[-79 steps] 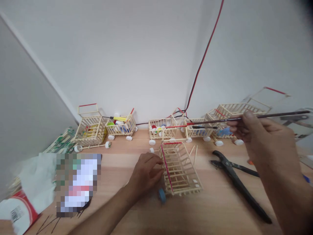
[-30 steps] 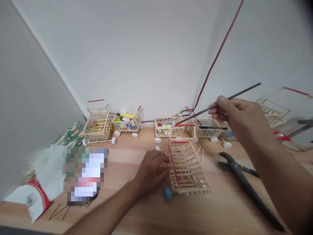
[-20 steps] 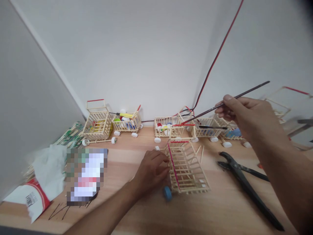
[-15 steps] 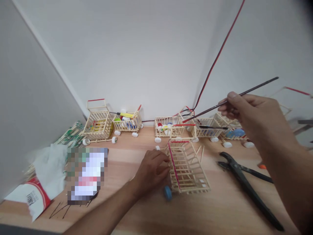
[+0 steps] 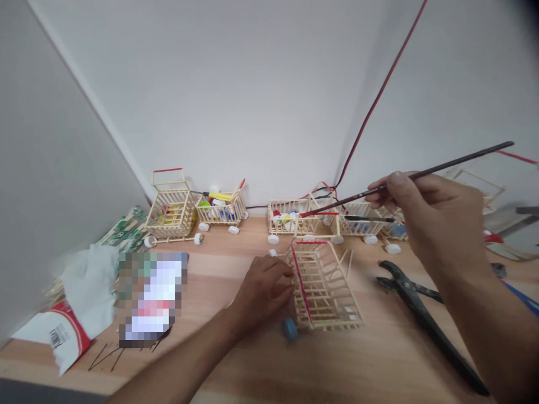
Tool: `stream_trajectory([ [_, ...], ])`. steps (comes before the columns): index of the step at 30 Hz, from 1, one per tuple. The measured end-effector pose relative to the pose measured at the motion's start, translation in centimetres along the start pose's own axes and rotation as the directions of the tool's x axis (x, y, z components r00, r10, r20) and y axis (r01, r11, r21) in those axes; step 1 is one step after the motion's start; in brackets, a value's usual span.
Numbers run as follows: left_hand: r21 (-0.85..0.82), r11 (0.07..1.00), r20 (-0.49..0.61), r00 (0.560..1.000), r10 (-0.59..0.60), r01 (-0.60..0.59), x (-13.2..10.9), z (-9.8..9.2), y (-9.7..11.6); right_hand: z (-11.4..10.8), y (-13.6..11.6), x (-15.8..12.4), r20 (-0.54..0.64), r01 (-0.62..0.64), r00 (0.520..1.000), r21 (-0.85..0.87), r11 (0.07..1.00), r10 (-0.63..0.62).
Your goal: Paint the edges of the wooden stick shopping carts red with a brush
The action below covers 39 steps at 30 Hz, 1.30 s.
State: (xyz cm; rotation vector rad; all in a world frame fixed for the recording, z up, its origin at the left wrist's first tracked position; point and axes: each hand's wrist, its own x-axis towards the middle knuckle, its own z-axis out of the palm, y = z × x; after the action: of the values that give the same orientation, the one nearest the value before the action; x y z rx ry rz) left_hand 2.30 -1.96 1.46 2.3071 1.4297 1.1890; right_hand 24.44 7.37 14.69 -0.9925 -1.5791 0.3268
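Observation:
A small stick-built cart (image 5: pixel 324 286) with red trim and a blue wheel (image 5: pixel 290 329) lies on the wooden table (image 5: pixel 236 359). My left hand (image 5: pixel 263 292) is closed against the cart's left side, holding it. My right hand (image 5: pixel 433 216) is raised above the table on the right, pinching a long thin dark brush (image 5: pixel 404 180). The brush slants down to the left, and its red tip hangs over the carts at the back wall.
Several finished stick carts (image 5: pixel 172 210) with white wheels line the back wall, some filled with coloured caps. Black pliers (image 5: pixel 421 314) lie right of the cart. Crumpled paper and a red-white packet (image 5: pixel 63 331) sit at the left. A red cable (image 5: pixel 379 95) runs up the wall.
My right hand has shifted about with the brush, swinging it from nearly level to slanting down-left with its tip lower. My left hand has stayed on the cart.

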Motion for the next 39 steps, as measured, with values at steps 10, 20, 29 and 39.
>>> stream_trajectory([
  [10,0.009,1.000,-0.006,1.000,0.023,-0.023,-0.1,0.2,-0.3,0.1,-0.5,-2.0,-0.094,0.084,0.992,-0.025,0.996,-0.086],
  [20,-0.002,1.000,0.009,1.000,0.011,-0.011,-0.1,0.1,-0.2,-0.3,-0.8,-0.7,-0.089,0.096,0.990,-0.114,0.989,-0.106],
  [29,0.002,1.000,-0.006,1.000,0.017,-0.017,-0.1,0.2,-0.3,1.4,1.9,3.2,0.058,-0.215,0.976,0.173,0.961,0.208],
  [39,-0.008,1.000,0.007,1.000,0.018,-0.018,0.0,0.0,-0.2,2.4,3.8,4.8,0.215,-0.365,0.921,0.183,0.913,0.325],
])
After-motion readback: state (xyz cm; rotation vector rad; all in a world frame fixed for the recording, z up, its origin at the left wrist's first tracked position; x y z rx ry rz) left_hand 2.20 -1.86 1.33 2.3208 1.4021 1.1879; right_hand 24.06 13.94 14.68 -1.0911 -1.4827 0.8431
